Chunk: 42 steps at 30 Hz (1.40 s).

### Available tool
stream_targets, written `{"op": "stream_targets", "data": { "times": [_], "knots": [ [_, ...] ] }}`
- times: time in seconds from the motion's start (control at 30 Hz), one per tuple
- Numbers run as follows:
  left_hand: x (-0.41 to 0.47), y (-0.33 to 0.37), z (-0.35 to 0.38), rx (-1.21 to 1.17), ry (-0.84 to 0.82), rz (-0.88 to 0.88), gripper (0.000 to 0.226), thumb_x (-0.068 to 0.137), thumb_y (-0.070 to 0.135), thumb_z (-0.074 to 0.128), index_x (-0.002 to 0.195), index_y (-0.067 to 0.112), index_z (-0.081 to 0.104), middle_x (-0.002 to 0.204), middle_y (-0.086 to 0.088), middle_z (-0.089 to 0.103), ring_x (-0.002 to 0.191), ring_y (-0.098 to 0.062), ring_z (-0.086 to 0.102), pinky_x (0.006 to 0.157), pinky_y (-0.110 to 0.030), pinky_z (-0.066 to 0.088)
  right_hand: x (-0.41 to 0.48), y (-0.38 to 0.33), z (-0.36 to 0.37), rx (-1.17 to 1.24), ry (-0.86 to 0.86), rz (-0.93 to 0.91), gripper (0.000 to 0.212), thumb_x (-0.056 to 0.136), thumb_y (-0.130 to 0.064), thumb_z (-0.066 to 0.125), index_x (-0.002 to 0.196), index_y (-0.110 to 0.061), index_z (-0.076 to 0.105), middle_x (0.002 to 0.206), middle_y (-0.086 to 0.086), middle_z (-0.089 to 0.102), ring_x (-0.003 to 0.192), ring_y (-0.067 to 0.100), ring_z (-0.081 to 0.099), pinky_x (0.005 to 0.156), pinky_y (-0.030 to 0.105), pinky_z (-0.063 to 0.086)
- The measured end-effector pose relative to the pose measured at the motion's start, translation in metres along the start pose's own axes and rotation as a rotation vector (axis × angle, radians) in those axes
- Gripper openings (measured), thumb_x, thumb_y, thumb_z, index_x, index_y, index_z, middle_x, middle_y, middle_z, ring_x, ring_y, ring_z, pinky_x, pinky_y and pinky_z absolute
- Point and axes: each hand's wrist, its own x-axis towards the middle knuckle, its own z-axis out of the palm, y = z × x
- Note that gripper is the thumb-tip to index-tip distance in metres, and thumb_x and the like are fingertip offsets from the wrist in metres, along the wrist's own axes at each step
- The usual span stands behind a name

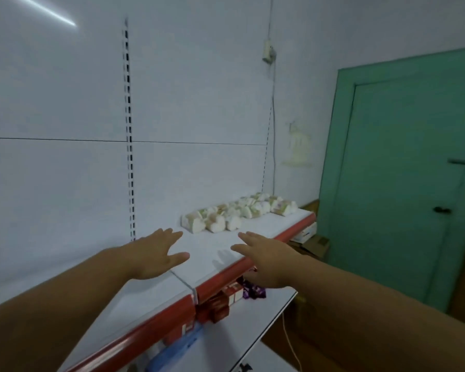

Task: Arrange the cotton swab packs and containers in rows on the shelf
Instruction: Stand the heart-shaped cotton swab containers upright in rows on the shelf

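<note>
- The left hand (156,253) reaches out over the white shelf (253,232), palm down, fingers straight and slightly spread, thumb held out to the side; it holds nothing.
- The right hand (263,261) is stretched forward above the shelf's red front edge (226,277), fingers also straight and apart, and it holds nothing either (its shadow falls on the shelf surface just left of it).
- Whether either hand actually touches the shelf cannot be told from this view.
- The cotton swab packs (236,214) sit toward the far right end of the shelf, close together in rows against the white back panel (65,183), apart from both hands.
- A slotted upright (129,130) runs down the back panel behind the left hand.
- On the lower shelf (253,318), red boxes (215,308) stand beneath the red edge, with purple packs (254,291) beside them under the right hand and a blue pack (177,350) nearer the camera.
- A green door (408,183) stands to the right, with a cardboard box (316,244) low beside the shelf's end.
</note>
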Motion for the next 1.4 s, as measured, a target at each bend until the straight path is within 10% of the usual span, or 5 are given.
{"op": "stream_targets", "data": {
  "times": [0.57,0.87,1.1,1.3,1.4],
  "knots": [
    [0.307,0.106,0.026,-0.178,0.036,0.290,0.072,0.093,0.057,0.047,0.153,0.027,0.020,0.159,0.005,0.022,0.143,-0.012,0.028,0.111,-0.024,0.022,0.068,0.247,0.067,0.027,-0.009,0.328,0.069,0.088,-0.043,0.052,0.149,-0.034,0.022,0.161,-0.001,0.009,0.145,0.022,0.016,0.117,0.042,0.023],
    [0.410,0.161,0.075,-0.304,0.113,0.200,0.051,0.091,0.043,0.055,0.139,0.027,0.045,0.136,0.006,0.052,0.120,-0.010,0.051,0.097,-0.021,0.038,0.101,0.358,0.133,0.425,0.167,0.487,0.058,0.084,-0.040,0.061,0.138,-0.035,0.041,0.143,-0.011,0.042,0.128,0.010,0.041,0.102,0.020,0.032],
    [0.480,0.198,0.085,-0.357,0.391,0.112,0.039,0.081,0.049,0.063,0.114,0.028,0.060,0.108,0.014,0.055,0.102,-0.008,0.054,0.084,-0.022,0.043,0.200,0.441,0.155,0.755,0.400,0.483,0.049,0.086,-0.040,0.065,0.130,-0.028,0.049,0.122,-0.010,0.053,0.109,0.009,0.051,0.092,0.031,0.046],
    [0.513,0.234,0.112,-0.125,0.393,-0.137,0.100,0.065,0.081,0.041,0.144,0.023,0.024,0.132,0.003,0.029,0.123,-0.018,0.037,0.099,-0.037,0.042,0.241,0.468,0.183,0.965,0.280,0.358,0.024,0.085,-0.051,0.061,0.105,-0.038,0.055,0.099,-0.019,0.059,0.089,0.003,0.058,0.068,0.013,0.046],
    [0.516,0.233,0.126,-0.042,0.418,-0.165,0.111,0.062,0.087,0.027,0.151,0.021,0.012,0.125,0.007,0.026,0.119,-0.015,0.038,0.107,-0.042,0.036,0.240,0.468,0.201,0.932,0.366,0.350,0.047,0.083,-0.056,0.058,0.123,-0.033,0.050,0.110,-0.018,0.053,0.101,0.004,0.052,0.085,0.022,0.045]
  ]
}}
